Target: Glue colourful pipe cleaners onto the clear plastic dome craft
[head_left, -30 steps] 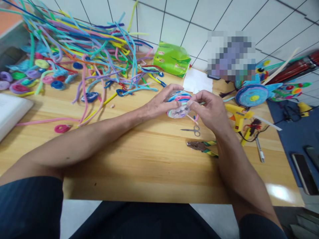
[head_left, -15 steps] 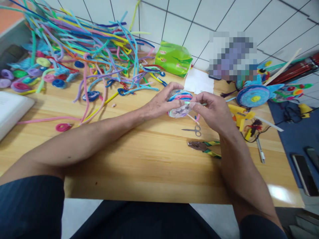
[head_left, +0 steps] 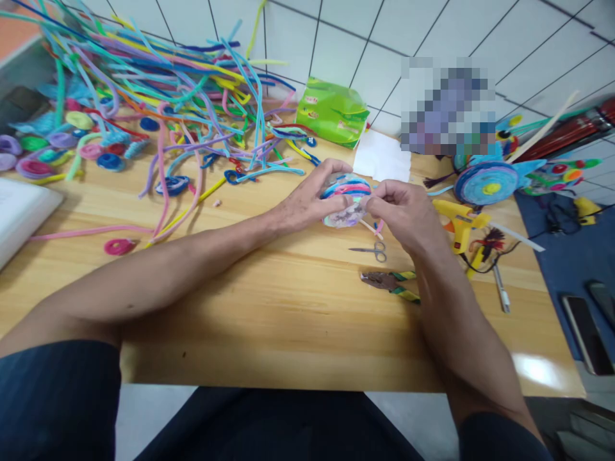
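My left hand [head_left: 317, 195] is closed around a round craft piece [head_left: 343, 219], with the thumb lying across its near face. Bands of pink, blue and white pipe cleaner cover the upper part of the piece; the lower part looks clear and whitish. At the right edge of it, my right hand [head_left: 398, 208] is closed in a pinch. A pale greenish bit shows by those fingertips, but what they grip is too small to make out. Just below the hands lie small scissors [head_left: 369, 250] and pliers [head_left: 384, 280] with green and yellow handles, partly behind my right forearm.
Pipe cleaners [head_left: 192, 83] lie heaped at the back left, with coiled discs [head_left: 110, 161] beside them. A green packet [head_left: 331, 114] and white paper [head_left: 382, 157] are at the back. On the right are a yellow glue gun [head_left: 461, 224], a blue fish-shaped craft [head_left: 487, 187] and a pen [head_left: 501, 289].
My right hand has shifted slightly left, still pinching at the piece's edge, and more of the glue gun shows. My left hand keeps its hold. The whole view has moved a little.
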### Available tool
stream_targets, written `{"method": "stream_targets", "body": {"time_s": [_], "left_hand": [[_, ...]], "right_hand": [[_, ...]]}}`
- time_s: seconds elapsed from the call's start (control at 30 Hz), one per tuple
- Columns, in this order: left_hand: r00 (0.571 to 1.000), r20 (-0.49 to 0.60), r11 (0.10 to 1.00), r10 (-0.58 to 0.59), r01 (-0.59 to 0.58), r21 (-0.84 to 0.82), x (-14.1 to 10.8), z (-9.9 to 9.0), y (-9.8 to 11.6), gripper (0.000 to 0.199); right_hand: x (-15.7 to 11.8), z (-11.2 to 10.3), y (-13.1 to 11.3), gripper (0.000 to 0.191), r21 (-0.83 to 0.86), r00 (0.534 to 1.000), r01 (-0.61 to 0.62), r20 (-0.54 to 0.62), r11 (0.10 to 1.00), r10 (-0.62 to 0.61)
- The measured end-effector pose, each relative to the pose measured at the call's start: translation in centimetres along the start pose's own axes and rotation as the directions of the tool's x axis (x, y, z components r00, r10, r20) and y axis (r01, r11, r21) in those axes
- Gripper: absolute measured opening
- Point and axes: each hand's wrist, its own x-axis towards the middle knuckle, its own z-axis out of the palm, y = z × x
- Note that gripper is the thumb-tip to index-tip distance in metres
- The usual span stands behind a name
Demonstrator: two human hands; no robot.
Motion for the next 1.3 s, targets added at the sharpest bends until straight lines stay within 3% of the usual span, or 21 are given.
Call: {"method": "stream_targets", "body": {"time_s": [0.27, 0.67, 0.97, 1.3], "left_hand": [[0.999, -0.017, 0.999, 0.048, -0.047, 0.021, 0.3, -0.1, -1.2, 0.079], [0.998, -0.053, 0.999, -0.042, 0.041, -0.020, 0.0, -0.2, -0.3, 0.063], [0.999, -0.042, 0.999, -0.035, 0.035, 0.009, -0.1, -0.3, -0.4, 0.063], [0.999, 0.001, 0.999, -0.041, 0.041, -0.033, 0.0, -0.4, -0.5, 0.068]], "right_hand": [[0.0, 0.0, -0.4, 0.024, -0.060, 0.997, 0.073, -0.008, 0.996, -0.073], [0.1, -0.4, -0.3, 0.021, -0.030, 0.998, 0.053, 0.020, 0.998, -0.053], [0.2, 0.2, 0.0, 0.025, 0.005, 0.999, 0.044, 0.008, 0.999, -0.044], [0.5, 0.4, 0.5, 0.017, 0.006, 0.997, 0.076, -0.008, 0.997, -0.075]]}}
